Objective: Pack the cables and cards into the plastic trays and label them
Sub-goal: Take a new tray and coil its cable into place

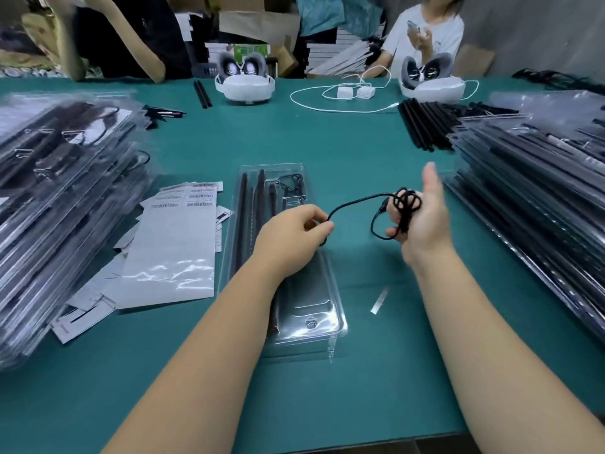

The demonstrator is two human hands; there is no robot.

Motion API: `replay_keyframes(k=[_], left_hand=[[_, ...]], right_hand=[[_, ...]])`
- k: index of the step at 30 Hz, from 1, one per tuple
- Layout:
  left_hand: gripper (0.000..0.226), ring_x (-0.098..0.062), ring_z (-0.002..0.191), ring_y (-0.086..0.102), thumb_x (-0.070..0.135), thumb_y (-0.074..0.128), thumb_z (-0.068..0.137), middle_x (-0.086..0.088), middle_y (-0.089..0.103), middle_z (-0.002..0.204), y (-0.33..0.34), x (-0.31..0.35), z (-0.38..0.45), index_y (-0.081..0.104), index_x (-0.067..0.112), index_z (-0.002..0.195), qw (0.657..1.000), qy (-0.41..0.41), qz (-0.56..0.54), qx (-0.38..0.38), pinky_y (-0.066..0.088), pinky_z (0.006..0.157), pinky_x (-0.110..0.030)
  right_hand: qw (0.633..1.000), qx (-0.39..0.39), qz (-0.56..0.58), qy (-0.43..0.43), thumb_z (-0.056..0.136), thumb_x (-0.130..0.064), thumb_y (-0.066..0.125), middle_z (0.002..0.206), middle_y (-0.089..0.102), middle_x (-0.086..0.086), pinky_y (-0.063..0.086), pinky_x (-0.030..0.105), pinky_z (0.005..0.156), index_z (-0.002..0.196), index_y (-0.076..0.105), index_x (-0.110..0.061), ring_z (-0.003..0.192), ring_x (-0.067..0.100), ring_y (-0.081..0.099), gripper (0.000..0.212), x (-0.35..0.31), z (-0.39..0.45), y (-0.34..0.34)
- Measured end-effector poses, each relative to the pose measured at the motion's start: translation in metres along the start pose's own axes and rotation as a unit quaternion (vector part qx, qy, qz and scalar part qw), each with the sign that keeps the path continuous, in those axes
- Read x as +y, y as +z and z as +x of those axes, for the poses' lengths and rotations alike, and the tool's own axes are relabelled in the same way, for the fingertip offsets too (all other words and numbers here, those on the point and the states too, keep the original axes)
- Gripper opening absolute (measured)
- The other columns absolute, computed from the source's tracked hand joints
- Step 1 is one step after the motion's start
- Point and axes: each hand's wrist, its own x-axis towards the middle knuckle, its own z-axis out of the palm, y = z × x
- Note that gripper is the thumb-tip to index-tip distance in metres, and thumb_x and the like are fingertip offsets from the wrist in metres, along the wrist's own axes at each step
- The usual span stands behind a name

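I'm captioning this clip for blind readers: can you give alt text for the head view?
Over a green table, the right hand holds a coiled black cable while the left hand pinches its loose end, above an open clear plastic tray. Stacks of packed trays flank both sides.

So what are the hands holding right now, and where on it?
A black cable: coiled round the right hand's fingers, its free length pinched by the left hand.

Bare green bench [376, 152] ahead of my hands, open lane between them and the headsets, tall stacks of packed trays walling my left [59, 198] and right [537, 198], open tray [294, 172] under my left forearm, loose label sheets [176, 244] beside it
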Motion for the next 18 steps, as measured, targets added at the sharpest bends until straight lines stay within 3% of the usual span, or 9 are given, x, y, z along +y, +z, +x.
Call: replay_keyframes(k=[5,7,10,12,14,16,18], left_hand=[[0.022,-0.003,0.057,0.05,0.028,0.059,0.088,0.015,0.061,0.064,-0.001,0.005,-0.007,0.057,0.024,0.067,0.982,0.023,-0.185,-0.003,0.044,0.064,-0.028],[0.016,-0.007,0.064,0.053,0.027,0.058,0.08,0.006,0.065,0.073,-0.004,0.009,-0.005,0.061,0.017,0.068,0.955,0.001,-0.295,0.014,0.047,0.065,-0.025],[0.017,-0.015,0.076,0.058,0.026,0.053,0.071,-0.002,0.065,0.08,-0.008,0.009,-0.002,0.058,0.011,0.069,0.909,-0.055,-0.413,-0.02,0.047,0.078,-0.028],[0.027,-0.015,0.074,0.06,0.032,0.054,0.08,-0.001,0.067,0.074,-0.009,0.007,-0.001,0.06,0.012,0.063,0.883,-0.078,-0.463,-0.025,0.048,0.075,-0.026],[0.04,-0.015,0.068,0.062,0.033,0.055,0.092,0.0,0.066,0.067,-0.009,0.005,0.001,0.067,0.016,0.057,0.875,-0.101,-0.474,0.007,0.05,0.072,-0.028],[0.034,-0.015,0.062,0.064,0.03,0.058,0.092,0.0,0.063,0.065,-0.009,0.005,0.002,0.065,0.014,0.063,0.868,-0.113,-0.482,0.027,0.051,0.07,-0.03],[0.029,-0.015,0.058,0.065,0.027,0.059,0.093,0.0,0.061,0.063,-0.01,0.005,0.003,0.061,0.012,0.068,0.855,-0.125,-0.501,0.034,0.053,0.062,-0.03]], right_hand=[[0.976,-0.06,-0.205,-0.03,0.088,-0.069,0.022,0.046,0.053,-0.005,0.044,0.026,0.049,0.051,0.048,-0.014,0.048,0.012,0.048,0.071,0.021,-0.016,0.023],[0.966,-0.083,-0.242,-0.034,0.078,-0.075,0.017,0.043,0.052,-0.002,0.045,0.032,0.058,0.052,0.05,-0.006,0.044,0.015,0.049,0.081,0.022,-0.02,0.026],[0.959,-0.126,-0.249,-0.047,0.076,-0.075,0.018,0.041,0.047,0.004,0.041,0.031,0.057,0.058,0.049,0.008,0.043,0.017,0.045,0.091,0.017,-0.021,0.023],[0.954,-0.178,-0.237,-0.049,0.077,-0.071,0.028,0.045,0.046,0.003,0.042,0.033,0.06,0.062,0.048,0.007,0.045,0.017,0.043,0.083,0.015,-0.022,0.021],[0.941,-0.227,-0.242,-0.071,0.077,-0.062,0.043,0.052,0.048,-0.001,0.043,0.035,0.062,0.062,0.051,-0.007,0.049,0.014,0.043,0.057,0.016,-0.026,0.021],[0.923,-0.27,-0.252,-0.11,0.076,-0.054,0.053,0.057,0.05,-0.008,0.042,0.033,0.063,0.068,0.055,-0.017,0.055,0.01,0.045,0.038,0.019,-0.029,0.022],[0.908,-0.31,-0.246,-0.134,0.072,-0.056,0.059,0.065,0.054,-0.011,0.042,0.029,0.065,0.076,0.061,-0.024,0.062,0.008,0.048,0.032,0.021,-0.031,0.023]])
